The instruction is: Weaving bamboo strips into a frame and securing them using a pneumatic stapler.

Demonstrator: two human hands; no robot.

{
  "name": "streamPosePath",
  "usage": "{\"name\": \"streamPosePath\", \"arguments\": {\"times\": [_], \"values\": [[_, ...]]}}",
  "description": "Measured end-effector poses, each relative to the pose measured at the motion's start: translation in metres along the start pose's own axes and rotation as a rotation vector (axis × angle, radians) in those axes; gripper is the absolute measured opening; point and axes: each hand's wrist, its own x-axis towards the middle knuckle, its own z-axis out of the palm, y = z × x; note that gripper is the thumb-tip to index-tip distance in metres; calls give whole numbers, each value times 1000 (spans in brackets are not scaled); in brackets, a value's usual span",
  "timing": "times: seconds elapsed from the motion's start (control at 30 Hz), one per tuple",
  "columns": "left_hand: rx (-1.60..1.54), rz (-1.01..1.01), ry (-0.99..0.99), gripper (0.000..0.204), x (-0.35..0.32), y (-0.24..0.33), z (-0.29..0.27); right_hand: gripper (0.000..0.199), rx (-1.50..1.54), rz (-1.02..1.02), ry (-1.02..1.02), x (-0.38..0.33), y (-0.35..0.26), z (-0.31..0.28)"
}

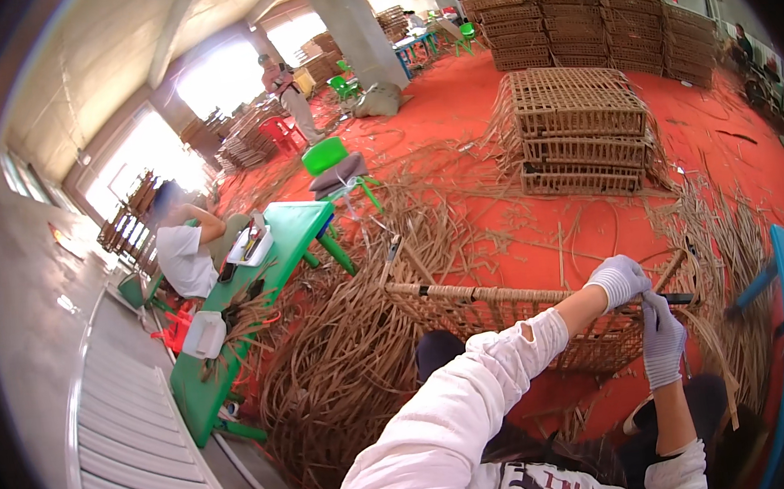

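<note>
Woven frame (603,339) is near, right of centre, in front of the seated person, with its long wrapped rim (495,293) running left to right; what it rests on is hidden. Both gloved hands meet at the rim's right end, by a short black section (681,299). Left hand (620,281) reaches over from the left, fingers bent and close together at the rim; cannot tell if they clamp it or a strip. Right hand (663,339) comes up just below, fingers drawn together, tips close to the left hand's; whether anything is pinched is too small to tell. Step looks like binding or tucking cane at this corner. To do it well: left steadies the rim so the frame doesn't twist, right pulls each turn snug and flat, turns side by side, no gaps or overlaps. Tension should be even; a hard jerk could split the cane or bend the lattice. Keep the loose strips (714,349) hanging just right of the corner out of the wrap, since they could snag. Big strip pile (330,394) on the left is near the frame too, so swing it with care if turning.
</note>
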Motion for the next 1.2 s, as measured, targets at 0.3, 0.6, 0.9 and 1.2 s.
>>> {"name": "streamPosePath", "arguments": {"times": [0.3, 0.6, 0.9, 1.2], "values": [[349, 135, -81, 40, 14, -3, 5, 20, -10, 93, -5, -8, -11, -5], [260, 240, 75, 32, -5, -1, 0, 26, -20, -195, 101, -19, -30, -42], [-146, 174, -4, 18, 5, -25, 2, 20, -524, 11, 441, -112, 45, -230], [-120, 211, 23, 21, 33, -42, 0, 33, -1201, 749, 579, -207, 141, -405]]}}
